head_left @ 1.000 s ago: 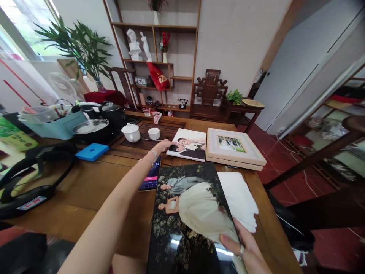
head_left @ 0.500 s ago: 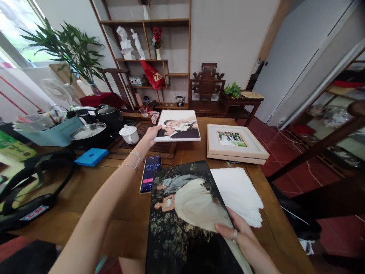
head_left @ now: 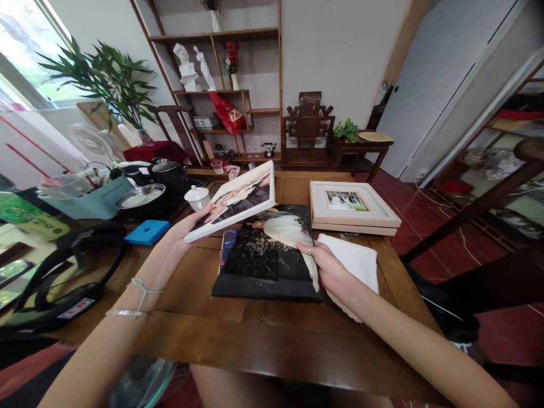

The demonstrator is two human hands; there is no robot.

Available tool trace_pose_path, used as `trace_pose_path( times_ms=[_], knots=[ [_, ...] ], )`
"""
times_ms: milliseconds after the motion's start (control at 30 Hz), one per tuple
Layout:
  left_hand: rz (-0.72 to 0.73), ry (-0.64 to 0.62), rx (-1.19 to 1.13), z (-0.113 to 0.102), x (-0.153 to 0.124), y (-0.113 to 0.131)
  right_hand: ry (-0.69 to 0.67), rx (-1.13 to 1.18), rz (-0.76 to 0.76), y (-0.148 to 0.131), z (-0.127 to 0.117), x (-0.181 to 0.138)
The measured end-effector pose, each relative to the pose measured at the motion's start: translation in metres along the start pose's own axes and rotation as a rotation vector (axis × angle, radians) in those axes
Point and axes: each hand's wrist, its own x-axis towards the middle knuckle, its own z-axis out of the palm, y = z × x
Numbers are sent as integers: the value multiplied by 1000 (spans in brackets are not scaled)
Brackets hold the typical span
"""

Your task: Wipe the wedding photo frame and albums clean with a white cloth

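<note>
My left hand [head_left: 189, 226] is closed on the near left end of a white-edged photo panel [head_left: 238, 198]. The panel is tilted, its right end raised above the table. My right hand [head_left: 325, 263] grips the right edge of a larger dark photo panel [head_left: 263, 269], which shows a pale wedding dress. The white-edged panel overlaps the dark panel's far left part in view. A phone [head_left: 228, 246] shows at the dark panel's left edge, partly covered. Beside my right hand lies a white cloth [head_left: 357, 258], partly under my forearm.
A light wooden picture frame [head_left: 352, 207] rests at the table's far right. Leftward are a white lidded cup [head_left: 198, 197], a blue block [head_left: 147, 232], a glass-lidded pot [head_left: 140, 198] and a black headset-like strap [head_left: 72, 272]. The wooden table's [head_left: 255, 334] front edge is close to me.
My left hand has drawn the white-edged panel nearer and leftward, tipping it. My right hand has moved the dark panel away from me and lower, over part of the phone.
</note>
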Motion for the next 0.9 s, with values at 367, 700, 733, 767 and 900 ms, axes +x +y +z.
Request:
trace_pose_path(
  times_ms=[367,700,733,767,900],
  knots=[
    [-246,-274,-78,17,39,-42,86,56,0,3,6,92],
    [-198,-263,118,52,64,-38,119,108,19,12,-3,116],
    [-194,-256,140,53,65,-38,123,109,23,12,-4,118],
    [-193,-250,156,54,66,-38,126,110,28,12,-6,119],
    [-205,-235,199,58,67,-36,116,113,53,12,-8,124]
  ],
)
